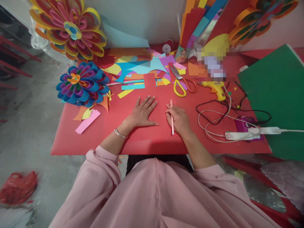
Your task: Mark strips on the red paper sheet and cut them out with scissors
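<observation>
My left hand (pixel 142 112) lies flat with fingers spread on a large red paper sheet (pixel 147 139) that covers the table in front of me. My right hand (pixel 180 119) is closed around a pink pencil (pixel 171 117), its tip pointing away from me and resting on the same red sheet. A red paper strip (pixel 149 83) lies just beyond my left fingers. A silver bracelet (pixel 120 134) circles my left wrist.
Yellow-and-orange scissors (pixel 181 84) and a yellow glue gun (pixel 215 88) lie beyond my right hand. Tangled cables (pixel 223 118) and a white power strip (pixel 242 135) sit right. A green board (pixel 277 95) stands far right. Paper flowers (pixel 82 84) and coloured scraps (pixel 142 68) fill the far left.
</observation>
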A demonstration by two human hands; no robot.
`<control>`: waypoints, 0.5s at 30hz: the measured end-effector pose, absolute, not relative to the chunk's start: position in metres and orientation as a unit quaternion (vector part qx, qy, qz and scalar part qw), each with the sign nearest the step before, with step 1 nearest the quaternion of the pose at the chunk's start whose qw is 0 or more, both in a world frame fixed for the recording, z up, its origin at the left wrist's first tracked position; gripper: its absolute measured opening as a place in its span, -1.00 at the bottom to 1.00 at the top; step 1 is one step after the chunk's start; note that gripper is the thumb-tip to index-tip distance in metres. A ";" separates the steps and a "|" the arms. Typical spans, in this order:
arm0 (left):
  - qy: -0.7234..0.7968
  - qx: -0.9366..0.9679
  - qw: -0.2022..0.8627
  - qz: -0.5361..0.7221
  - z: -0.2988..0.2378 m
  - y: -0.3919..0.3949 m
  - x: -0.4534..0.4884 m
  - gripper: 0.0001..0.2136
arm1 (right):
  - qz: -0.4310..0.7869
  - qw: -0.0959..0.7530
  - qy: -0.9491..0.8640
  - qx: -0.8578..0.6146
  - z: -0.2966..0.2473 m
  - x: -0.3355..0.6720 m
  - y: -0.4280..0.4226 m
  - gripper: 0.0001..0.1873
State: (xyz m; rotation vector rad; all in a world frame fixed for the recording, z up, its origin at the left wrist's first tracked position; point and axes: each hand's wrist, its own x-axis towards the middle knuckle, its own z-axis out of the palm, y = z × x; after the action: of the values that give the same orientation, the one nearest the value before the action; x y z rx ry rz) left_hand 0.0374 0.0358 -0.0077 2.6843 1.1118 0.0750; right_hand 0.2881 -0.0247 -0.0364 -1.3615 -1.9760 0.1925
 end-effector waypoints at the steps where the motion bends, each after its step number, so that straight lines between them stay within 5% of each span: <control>1: 0.379 0.917 0.120 0.026 -0.008 0.036 0.037 0.17 | 0.077 0.359 -0.766 -0.527 -0.036 0.288 -0.025 -0.86; 15: 0.377 0.917 0.126 0.042 -0.008 0.036 0.037 0.16 | 0.105 0.351 -0.758 -0.540 -0.034 0.287 -0.024 -0.86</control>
State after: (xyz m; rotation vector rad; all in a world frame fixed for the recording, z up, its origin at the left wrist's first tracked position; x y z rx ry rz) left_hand 0.0371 0.0361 -0.0083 2.6691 1.0975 0.1210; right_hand 0.2873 -0.0243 -0.0339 -1.3977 -1.9634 0.2713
